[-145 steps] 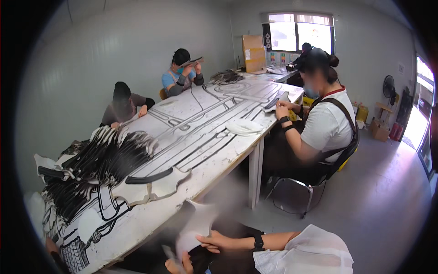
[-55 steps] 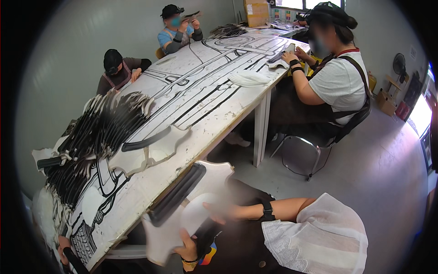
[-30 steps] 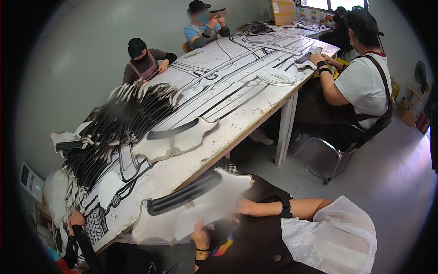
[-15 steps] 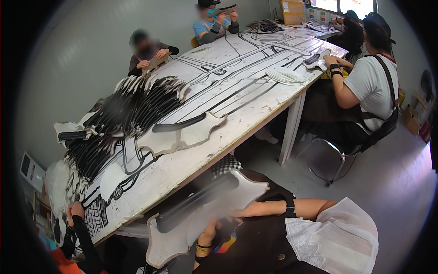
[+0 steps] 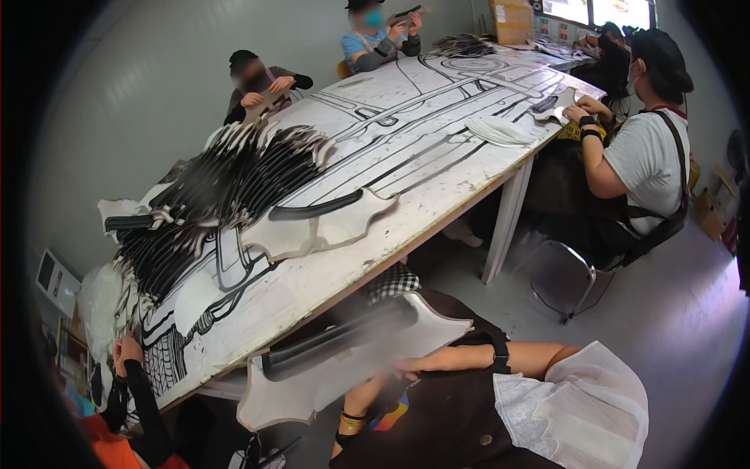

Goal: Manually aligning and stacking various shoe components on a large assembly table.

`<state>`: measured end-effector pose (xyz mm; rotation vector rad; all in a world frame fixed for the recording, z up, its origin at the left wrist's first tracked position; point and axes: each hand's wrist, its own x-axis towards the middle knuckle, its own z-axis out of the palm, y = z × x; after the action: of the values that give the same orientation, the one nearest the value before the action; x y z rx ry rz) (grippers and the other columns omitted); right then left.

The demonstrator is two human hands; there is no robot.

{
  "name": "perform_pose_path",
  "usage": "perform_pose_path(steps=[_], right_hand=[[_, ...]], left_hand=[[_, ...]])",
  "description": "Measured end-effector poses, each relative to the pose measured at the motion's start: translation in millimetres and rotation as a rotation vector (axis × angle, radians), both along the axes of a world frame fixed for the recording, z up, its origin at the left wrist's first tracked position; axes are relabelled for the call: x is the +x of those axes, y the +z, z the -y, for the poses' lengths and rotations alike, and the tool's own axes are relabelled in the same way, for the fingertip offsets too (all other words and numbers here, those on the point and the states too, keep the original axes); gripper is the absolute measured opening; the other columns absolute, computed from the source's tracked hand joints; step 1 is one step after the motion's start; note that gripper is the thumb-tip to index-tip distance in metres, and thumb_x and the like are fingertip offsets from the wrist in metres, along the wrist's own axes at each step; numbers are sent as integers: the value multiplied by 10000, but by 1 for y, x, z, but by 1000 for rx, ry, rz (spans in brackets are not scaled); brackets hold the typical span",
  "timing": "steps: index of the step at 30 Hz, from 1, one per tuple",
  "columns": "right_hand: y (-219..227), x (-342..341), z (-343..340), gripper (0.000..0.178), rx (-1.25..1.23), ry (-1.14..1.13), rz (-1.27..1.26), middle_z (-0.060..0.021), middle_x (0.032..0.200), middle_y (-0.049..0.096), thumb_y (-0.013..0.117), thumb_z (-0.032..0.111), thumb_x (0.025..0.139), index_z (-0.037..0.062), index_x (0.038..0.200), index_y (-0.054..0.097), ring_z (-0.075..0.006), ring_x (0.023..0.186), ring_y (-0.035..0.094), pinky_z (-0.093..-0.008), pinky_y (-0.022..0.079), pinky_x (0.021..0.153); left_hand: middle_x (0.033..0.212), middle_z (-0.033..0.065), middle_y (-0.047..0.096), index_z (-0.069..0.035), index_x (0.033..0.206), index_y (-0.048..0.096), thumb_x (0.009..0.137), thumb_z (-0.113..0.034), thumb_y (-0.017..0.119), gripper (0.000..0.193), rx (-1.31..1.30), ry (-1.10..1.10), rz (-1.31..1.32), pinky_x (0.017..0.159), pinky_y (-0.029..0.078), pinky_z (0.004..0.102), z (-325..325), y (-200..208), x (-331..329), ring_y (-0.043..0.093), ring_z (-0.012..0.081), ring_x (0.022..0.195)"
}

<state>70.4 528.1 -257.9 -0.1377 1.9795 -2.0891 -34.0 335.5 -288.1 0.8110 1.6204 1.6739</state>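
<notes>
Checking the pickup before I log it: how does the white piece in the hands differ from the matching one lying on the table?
The held piece is off the table, below its edge, blurred; the right hand grips it. The table piece lies flat and sharp on the white table, beside a stack of similar pieces, untouched. Both are white, flared, with a dark curved strip.

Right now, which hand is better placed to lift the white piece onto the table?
Probably the right: the right hand grips the piece at its near edge, in plain view. The left hand is mostly hidden beneath it.
</notes>
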Motion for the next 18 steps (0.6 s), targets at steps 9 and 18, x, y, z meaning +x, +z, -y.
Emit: perform_pose_path(steps=[9,18], right_hand=[[-57,-10,0,625,-129,40,13,-21,827,609,449,685,918,93,864,642,-146,835,550,-275,440,797],[-35,-10,-1,684,227,52,99,-83,941,681,466,730,876,89,939,697,-183,953,606,-320,459,851]], left_hand=[[731,12,647,-32,845,681,944,-174,618,184,-63,-87,178,574,426,206,-3,25,7,564,68,641],[657,-17,580,-52,837,660,903,-134,672,106,-96,196,104,499,394,199,8,-17,1,510,54,542]])
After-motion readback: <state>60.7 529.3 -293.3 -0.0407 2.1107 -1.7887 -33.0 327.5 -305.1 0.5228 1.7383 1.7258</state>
